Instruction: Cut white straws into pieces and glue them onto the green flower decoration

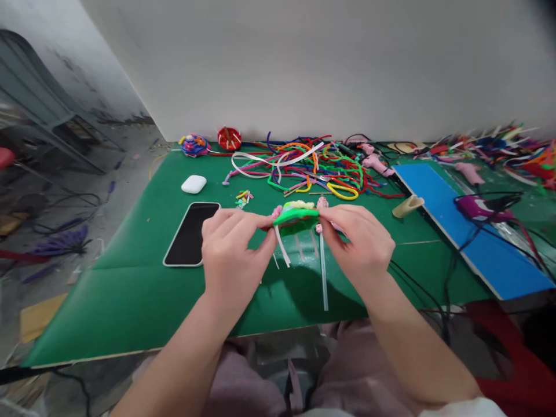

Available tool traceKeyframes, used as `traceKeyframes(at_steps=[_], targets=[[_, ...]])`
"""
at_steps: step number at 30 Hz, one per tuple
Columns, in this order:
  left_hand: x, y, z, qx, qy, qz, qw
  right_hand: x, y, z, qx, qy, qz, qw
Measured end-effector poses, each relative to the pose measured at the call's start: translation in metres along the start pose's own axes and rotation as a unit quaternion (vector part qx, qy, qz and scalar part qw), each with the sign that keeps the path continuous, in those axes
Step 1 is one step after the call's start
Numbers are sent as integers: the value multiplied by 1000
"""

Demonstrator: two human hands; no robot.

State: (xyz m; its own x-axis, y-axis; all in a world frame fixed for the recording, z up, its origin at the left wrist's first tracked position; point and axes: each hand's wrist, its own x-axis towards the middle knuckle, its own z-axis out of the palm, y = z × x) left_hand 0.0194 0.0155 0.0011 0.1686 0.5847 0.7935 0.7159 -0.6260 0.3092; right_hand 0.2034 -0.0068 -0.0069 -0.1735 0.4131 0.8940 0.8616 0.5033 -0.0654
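Note:
My left hand (238, 246) and my right hand (358, 240) pinch opposite ends of a small pipe-cleaner craft piece (296, 217) above the table. A bright green fuzzy band runs along its near side, with pale yellow and pink tufts behind. A white strip (282, 246) hangs below it near my left fingers. Close to my right fingers, a translucent glue stick (324, 278) points toward me. It lines up with a pink tool (322, 202), partly hidden by my right hand, whose kind I cannot make out.
On the green table (130, 295) are a phone (186, 234), a white case (194, 184) and small coloured clippings (244, 198). Tangled pipe cleaners (299, 162) and yellow-handled scissors (343, 191) lie behind. A blue board (469, 226), pink glue guns (377, 164) and cables occupy the right.

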Motion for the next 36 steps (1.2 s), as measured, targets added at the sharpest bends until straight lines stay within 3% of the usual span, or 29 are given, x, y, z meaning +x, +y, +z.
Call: traceKeyframes(at_steps=[11,20,36], targets=[[-6,3,12,-14,-15,-14,1000,-5,5,2,25,2,31,999],[-5,2,12,-13,-5,-13,1000,-5,7,-1,35,-29,77,996],[-6,4,13,-23,-8,-8,1000,-6,6,-2,69,-15,103,992]])
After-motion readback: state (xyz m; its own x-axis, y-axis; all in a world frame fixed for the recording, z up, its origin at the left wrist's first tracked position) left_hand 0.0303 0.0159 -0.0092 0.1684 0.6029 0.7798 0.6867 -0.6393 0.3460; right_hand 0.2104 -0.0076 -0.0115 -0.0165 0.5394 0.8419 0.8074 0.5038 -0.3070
